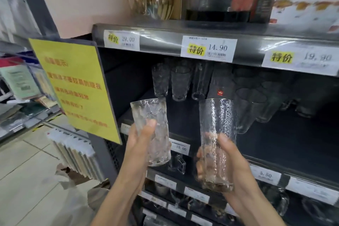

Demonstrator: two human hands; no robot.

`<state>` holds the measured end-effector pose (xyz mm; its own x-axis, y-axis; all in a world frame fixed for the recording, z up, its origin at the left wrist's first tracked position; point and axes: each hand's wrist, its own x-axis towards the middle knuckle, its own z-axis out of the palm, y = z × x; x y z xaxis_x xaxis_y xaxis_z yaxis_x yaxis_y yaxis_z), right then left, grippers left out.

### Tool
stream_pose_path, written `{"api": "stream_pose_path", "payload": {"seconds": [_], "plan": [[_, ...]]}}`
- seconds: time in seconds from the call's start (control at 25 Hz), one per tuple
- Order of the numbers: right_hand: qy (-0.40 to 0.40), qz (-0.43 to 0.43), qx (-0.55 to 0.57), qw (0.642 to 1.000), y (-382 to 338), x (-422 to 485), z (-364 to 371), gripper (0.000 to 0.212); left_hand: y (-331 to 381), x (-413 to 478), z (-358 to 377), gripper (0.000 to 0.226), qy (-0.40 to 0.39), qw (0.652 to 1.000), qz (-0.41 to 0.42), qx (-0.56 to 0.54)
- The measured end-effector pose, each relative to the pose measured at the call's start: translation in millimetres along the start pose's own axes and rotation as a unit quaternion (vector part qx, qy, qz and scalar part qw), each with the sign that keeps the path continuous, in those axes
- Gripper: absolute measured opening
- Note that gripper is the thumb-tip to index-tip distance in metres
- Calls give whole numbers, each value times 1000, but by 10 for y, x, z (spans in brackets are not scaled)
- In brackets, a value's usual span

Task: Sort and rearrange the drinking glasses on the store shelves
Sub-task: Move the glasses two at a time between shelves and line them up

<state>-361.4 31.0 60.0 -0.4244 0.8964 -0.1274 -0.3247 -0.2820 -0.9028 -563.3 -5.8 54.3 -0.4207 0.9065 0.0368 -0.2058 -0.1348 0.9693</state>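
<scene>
In front of the dark shelf (286,141), I have a glass in each hand.
My left hand (141,141) curls round the lower half of a rippled glass (150,115) that leans slightly left. My right hand (231,165) grips a taller hammered glass (217,121) near its base, upright. The two glasses are apart. Farther in, more clear glasses (178,82) stand under the 14.90 price tag (209,50).
</scene>
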Motion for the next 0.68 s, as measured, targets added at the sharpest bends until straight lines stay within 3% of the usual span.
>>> {"api": "stream_pose_path", "payload": {"seconds": [0.12, 0.2, 0.4, 0.6, 0.68], "plan": [[24, -21, -33, 999, -57, 46, 10, 110, -44, 385, -14, 57, -28, 1000, 11, 9], [51, -38, -59, 996, -57, 78, 60, 109, -56, 618, -55, 60, -54, 998, 7, 17], [102, -82, -73, 989, -37, 86, 151, 71, -34, 1227, -134, 66, -104, 990, 10, 90], [194, -95, -76, 973, 74, 206, 331, 100, -85, 1711, -314, 71, -92, 989, 19, 118], [218, -109, -83, 966, 101, 299, 428, 98, -125, 1847, -358, 67, -105, 987, 31, 116]]}}
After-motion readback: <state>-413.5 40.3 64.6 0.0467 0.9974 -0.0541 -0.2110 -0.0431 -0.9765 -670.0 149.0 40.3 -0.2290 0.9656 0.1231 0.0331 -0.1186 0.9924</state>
